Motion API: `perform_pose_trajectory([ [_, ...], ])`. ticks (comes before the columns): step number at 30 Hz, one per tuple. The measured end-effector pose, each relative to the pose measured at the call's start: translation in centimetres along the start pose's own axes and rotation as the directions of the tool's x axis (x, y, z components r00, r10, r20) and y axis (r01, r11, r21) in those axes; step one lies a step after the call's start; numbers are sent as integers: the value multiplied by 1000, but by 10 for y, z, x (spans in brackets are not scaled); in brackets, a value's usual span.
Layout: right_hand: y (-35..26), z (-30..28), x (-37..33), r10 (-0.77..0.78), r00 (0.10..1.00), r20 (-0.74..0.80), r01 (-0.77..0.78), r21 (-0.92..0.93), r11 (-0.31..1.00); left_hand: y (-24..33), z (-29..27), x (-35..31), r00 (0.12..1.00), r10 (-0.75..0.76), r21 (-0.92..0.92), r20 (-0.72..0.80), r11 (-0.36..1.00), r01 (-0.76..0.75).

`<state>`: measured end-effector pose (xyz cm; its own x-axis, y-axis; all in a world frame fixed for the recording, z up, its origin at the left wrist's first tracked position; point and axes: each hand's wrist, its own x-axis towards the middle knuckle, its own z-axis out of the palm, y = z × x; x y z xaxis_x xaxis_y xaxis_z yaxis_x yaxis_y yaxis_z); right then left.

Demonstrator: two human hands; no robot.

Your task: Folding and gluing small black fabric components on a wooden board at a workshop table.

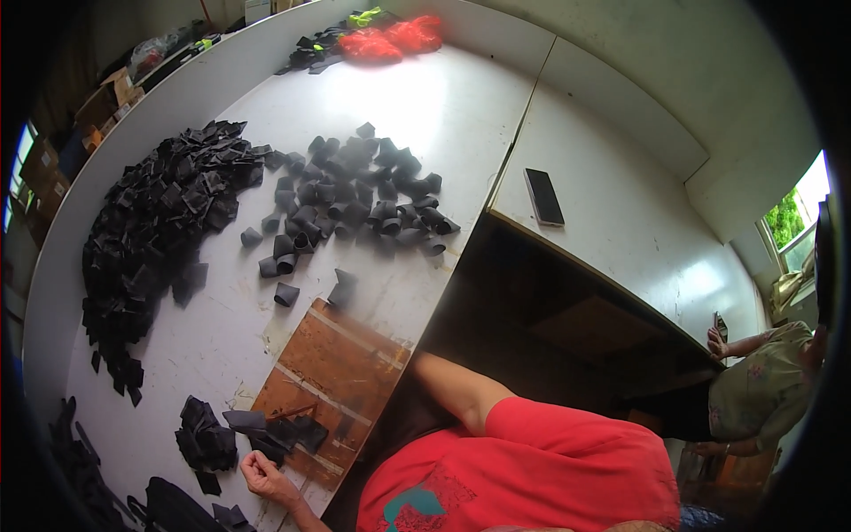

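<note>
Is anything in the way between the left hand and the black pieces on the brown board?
No, nothing visible is in the way. The left hand is curled close beside the black pieces on the brown board. Whether it touches any of them, I can't tell.

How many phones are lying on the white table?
1: the black phone, on the table's right section. The object by another person's hand is unclear; more may be hidden.
</note>
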<state>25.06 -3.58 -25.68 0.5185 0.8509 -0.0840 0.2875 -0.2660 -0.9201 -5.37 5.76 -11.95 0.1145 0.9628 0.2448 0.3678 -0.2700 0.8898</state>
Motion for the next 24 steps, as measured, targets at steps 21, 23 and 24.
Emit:
perform_pose_trajectory([
  [21, 5, -9, -8, 36, 999, 35, -41, 138, 990, 6, 2, 0, 1000, 0, 68, 19, 998, -1],
  [23, 7, -12, -8, 46, 998, 32, -50, 149, 988, 6, 2, 0, 1000, 4, 70, 14, 998, -5],
  [24, 7, -13, -7, 50, 998, 31, -54, 154, 987, 7, 2, 0, 1000, 7, 72, 15, 997, -8],
])
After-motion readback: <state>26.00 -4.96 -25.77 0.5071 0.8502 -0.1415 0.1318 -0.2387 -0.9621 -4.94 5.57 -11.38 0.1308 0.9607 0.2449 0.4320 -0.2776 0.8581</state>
